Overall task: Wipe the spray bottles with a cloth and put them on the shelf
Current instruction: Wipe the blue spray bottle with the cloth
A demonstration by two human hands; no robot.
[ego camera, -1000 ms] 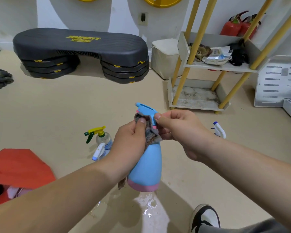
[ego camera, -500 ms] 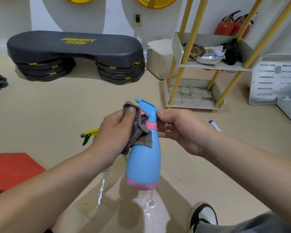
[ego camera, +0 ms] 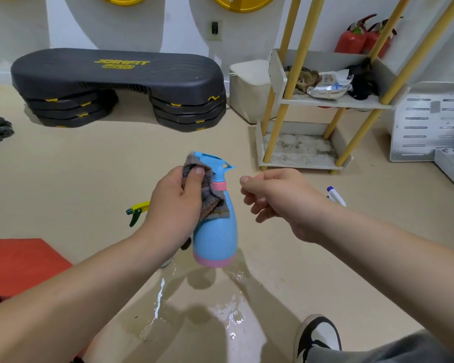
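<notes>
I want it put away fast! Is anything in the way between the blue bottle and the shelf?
Nothing visible. Only bare floor lies between the blue spray bottle, gripped through the cloth by the left hand, and the shelf.

Centre: spray bottle [ego camera: 215, 239], puddle [ego camera: 231, 318] below at 6 o'clock. At 1 o'clock the shelf [ego camera: 299, 165], at 11 a step platform [ego camera: 116, 77]. On the floor [ego camera: 89, 179]: second bottle [ego camera: 138, 209] at 9, third bottle [ego camera: 336, 196] at 3.

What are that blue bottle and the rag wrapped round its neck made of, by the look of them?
The blue spray bottle: probably moulded plastic, smooth with a soft sheen, evenly coloured, pink base and collar. The cloth: seems a woven or terry fabric, grey-brown and fuzzy; it bunches and drapes limply against the bottle's neck.
</notes>
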